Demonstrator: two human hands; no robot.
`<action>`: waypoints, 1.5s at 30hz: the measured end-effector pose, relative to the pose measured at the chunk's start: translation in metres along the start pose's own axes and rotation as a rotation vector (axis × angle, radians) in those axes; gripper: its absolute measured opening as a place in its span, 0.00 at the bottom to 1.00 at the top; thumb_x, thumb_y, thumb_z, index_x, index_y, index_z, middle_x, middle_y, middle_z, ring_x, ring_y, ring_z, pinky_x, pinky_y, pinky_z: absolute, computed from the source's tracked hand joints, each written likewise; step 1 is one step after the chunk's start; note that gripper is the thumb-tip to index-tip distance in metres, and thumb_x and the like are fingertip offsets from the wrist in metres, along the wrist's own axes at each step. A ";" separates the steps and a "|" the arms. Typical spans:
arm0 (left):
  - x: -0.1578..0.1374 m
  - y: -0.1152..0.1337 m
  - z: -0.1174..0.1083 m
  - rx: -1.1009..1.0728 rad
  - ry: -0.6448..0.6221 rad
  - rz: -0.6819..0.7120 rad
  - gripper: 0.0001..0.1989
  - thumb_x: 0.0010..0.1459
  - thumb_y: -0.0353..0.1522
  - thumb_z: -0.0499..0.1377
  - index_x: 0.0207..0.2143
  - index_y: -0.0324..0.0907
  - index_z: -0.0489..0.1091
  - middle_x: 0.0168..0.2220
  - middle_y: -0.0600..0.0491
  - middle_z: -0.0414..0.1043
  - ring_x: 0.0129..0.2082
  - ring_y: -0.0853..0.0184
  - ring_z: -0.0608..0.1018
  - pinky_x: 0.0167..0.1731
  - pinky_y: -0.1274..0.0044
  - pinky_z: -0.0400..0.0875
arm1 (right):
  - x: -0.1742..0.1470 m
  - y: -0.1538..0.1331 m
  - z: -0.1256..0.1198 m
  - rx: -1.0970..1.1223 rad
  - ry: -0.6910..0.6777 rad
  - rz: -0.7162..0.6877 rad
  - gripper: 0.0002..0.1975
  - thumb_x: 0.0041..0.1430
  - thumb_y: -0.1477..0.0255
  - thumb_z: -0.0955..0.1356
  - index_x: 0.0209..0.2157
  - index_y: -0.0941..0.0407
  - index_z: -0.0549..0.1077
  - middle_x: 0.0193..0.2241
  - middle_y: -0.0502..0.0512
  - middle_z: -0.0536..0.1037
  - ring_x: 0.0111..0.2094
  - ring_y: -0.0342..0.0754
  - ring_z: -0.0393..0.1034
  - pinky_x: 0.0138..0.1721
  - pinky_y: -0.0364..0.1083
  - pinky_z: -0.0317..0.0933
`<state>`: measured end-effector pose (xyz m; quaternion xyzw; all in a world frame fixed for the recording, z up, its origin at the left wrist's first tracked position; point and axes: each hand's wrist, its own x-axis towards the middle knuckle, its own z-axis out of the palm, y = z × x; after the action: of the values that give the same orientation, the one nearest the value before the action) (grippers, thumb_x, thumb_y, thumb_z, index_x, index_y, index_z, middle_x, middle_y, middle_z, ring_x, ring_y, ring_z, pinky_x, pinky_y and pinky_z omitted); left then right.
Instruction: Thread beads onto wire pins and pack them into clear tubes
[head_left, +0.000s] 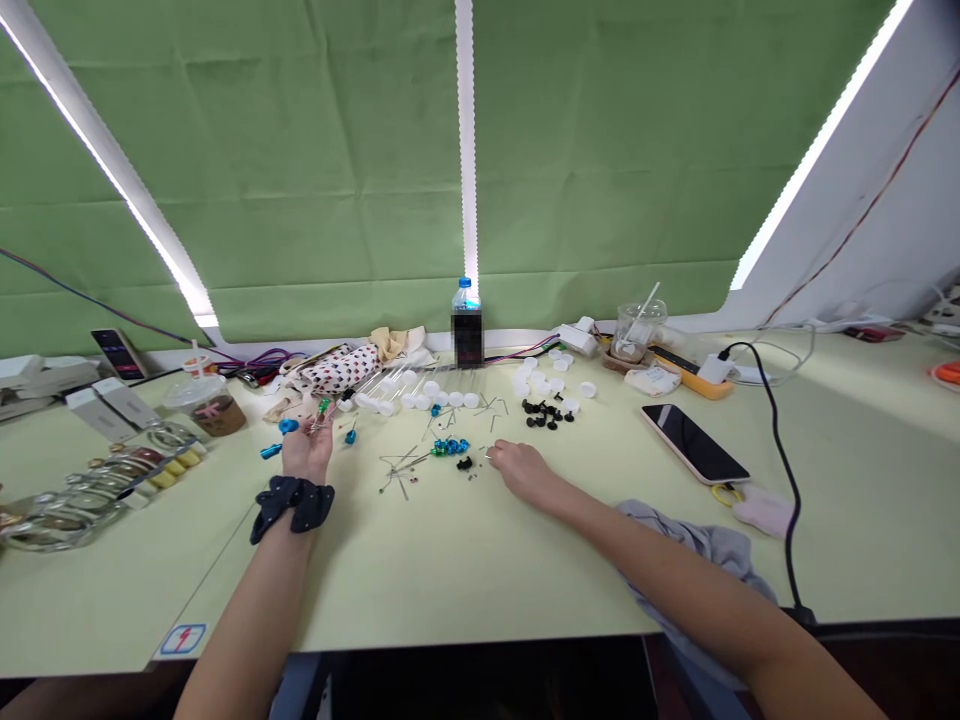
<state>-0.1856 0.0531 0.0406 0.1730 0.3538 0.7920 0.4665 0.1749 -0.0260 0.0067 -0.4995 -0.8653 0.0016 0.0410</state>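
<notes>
Left hand (309,450) palm up, fingers curled round blue and green parts (289,426); right hand (521,470) low at tabletop (450,570), fingers bunched, can't tell grip, near black piece (465,463); blue-green cluster (451,448) between hands

Right hand (519,471), grip apparently hidden

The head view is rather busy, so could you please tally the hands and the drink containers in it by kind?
Hands (left hand, right hand): 2
Clear drink cups (left cup, right cup): 2
Blue-capped bottle: 1
Total: 5
</notes>
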 end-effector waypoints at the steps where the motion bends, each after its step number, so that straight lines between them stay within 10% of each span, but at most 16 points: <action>1: -0.003 -0.001 0.003 -0.049 0.056 -0.071 0.17 0.50 0.15 0.43 0.36 0.39 0.63 0.35 0.48 0.72 0.41 0.67 0.75 0.43 0.72 0.72 | 0.000 0.000 0.001 0.003 0.007 -0.001 0.12 0.61 0.80 0.56 0.34 0.59 0.69 0.34 0.56 0.71 0.31 0.46 0.66 0.27 0.42 0.49; 14: -0.057 -0.025 0.037 -0.242 -0.041 -0.493 0.09 0.59 0.30 0.44 0.32 0.36 0.61 0.46 0.34 0.66 0.51 0.50 0.69 0.37 0.57 0.74 | 0.000 -0.001 -0.002 0.157 0.097 0.037 0.14 0.63 0.77 0.56 0.33 0.60 0.71 0.33 0.58 0.73 0.33 0.46 0.67 0.31 0.42 0.55; 19: -0.090 -0.040 0.053 -0.192 -0.225 -0.552 0.08 0.60 0.30 0.44 0.33 0.36 0.61 0.47 0.33 0.64 0.52 0.49 0.69 0.39 0.60 0.74 | 0.000 -0.012 -0.011 0.708 0.342 -0.024 0.13 0.62 0.68 0.60 0.33 0.59 0.72 0.28 0.54 0.73 0.28 0.42 0.65 0.31 0.41 0.58; 26: -0.133 -0.071 0.062 0.026 -0.410 -0.631 0.07 0.55 0.20 0.50 0.33 0.35 0.64 0.40 0.40 0.72 0.46 0.60 0.75 0.44 0.71 0.73 | 0.003 -0.021 -0.018 1.365 0.225 0.012 0.17 0.54 0.60 0.65 0.35 0.60 0.73 0.20 0.48 0.67 0.16 0.36 0.52 0.16 0.38 0.48; 34: -0.158 -0.079 0.061 0.201 -0.773 -0.641 0.14 0.50 0.22 0.60 0.41 0.35 0.71 0.42 0.46 0.74 0.46 0.63 0.75 0.50 0.75 0.66 | 0.008 -0.013 -0.015 1.476 0.283 0.037 0.18 0.53 0.61 0.66 0.41 0.59 0.73 0.20 0.49 0.67 0.16 0.36 0.52 0.16 0.38 0.47; 45: -0.165 -0.080 0.059 0.338 -0.770 -0.531 0.17 0.52 0.32 0.61 0.45 0.40 0.65 0.32 0.52 0.72 0.19 0.78 0.66 0.31 0.79 0.68 | 0.003 -0.018 -0.025 1.504 0.291 0.044 0.17 0.50 0.60 0.68 0.34 0.60 0.74 0.20 0.49 0.69 0.14 0.35 0.52 0.15 0.38 0.47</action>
<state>-0.0171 -0.0397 0.0329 0.4299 0.3111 0.4563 0.7142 0.1599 -0.0331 0.0323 -0.3495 -0.6072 0.5250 0.4833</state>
